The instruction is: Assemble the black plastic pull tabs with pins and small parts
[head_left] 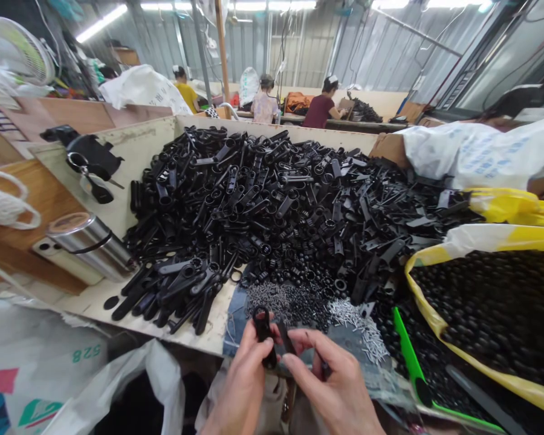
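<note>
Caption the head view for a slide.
Left hand holds a ring-ended black part, right hand a dark strip, before heaped black pieces.

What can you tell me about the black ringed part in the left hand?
The black part looks like plastic: a narrow body with a round ring at one end. The left hand holds it with the ring end pointing up in the picture, the thumb hiding some of its body. A dark strip in the right hand is close beside it; whether they touch is unclear.
</note>
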Demonstrator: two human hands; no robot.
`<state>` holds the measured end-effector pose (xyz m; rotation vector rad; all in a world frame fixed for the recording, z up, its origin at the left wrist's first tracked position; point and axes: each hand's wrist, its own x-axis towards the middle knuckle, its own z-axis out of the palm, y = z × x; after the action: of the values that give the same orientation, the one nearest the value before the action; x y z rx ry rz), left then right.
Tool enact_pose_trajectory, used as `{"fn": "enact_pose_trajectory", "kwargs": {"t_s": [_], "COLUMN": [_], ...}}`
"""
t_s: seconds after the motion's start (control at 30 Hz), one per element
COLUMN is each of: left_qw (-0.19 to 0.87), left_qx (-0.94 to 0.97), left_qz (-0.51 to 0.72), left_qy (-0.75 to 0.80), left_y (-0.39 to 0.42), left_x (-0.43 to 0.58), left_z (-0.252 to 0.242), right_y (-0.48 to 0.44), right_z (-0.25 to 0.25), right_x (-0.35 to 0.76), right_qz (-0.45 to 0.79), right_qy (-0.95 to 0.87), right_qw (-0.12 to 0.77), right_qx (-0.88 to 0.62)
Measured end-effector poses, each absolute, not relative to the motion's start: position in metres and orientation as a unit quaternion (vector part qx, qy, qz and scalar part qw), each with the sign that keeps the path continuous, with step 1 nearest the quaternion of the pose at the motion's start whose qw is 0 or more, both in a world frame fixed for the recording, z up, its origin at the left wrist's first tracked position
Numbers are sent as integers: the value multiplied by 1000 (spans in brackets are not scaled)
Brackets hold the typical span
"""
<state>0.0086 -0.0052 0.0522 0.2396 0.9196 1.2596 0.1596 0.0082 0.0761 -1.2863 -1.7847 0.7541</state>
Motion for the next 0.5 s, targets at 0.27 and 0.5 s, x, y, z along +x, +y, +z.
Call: {"fn": "enact_pose_trajectory", "kwargs": {"t_s": [0.27, 0.5], "left_qw": [724, 711], "left_qx": [57, 46], "left_qz": [561, 569], "left_qy": [396, 411], "left_y": [-4, -9], "left_x": [13, 22], "left_z": [54, 48], "right_y": [-3, -2], "right_z": [62, 57], "right_x": [156, 154], "right_qz": [216, 206], "right_qy": [-766, -767], "right_qw": [387, 380], "right_qx": [-465, -474]}}
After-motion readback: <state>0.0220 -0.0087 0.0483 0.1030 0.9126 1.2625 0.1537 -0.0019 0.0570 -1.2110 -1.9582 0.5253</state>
